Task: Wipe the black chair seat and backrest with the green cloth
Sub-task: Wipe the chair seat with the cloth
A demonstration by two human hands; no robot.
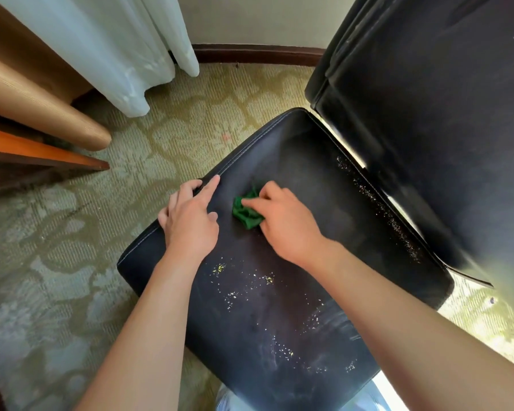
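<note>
1. A black chair seat (pixel 294 161) fills the middle of the view, seen from above. Its padded surface has a stitched seam along the left edge.
2. The right hand (pixel 282 221) is near the middle of the seat, towards the left edge. Its fingers curl around a crumpled green cloth (pixel 245 213) and press it onto the seat.
3. The left hand (pixel 190 221) rests on the left edge of the seat, just beside the cloth. The fingers lie mostly straight and spread, some reaching over the seam, and they hold nothing.
4. Pale yellow crumbs (pixel 267 280) are scattered over the near half of the seat. A thicker line of crumbs runs along the right edge, next to the backrest.
5. The black backrest (pixel 442 99) rises at the right edge of the seat. It shows faint dusty smears.
6. The chair stands on a green patterned carpet (pixel 72 232).
7. To the upper left hang a white sheer curtain (pixel 116 48) and a tan curtain (pixel 27 93). A corner of wooden furniture (pixel 42 152) juts in from the left.
8. A dark wooden baseboard (pixel 258 54) runs along the far wall.
</note>
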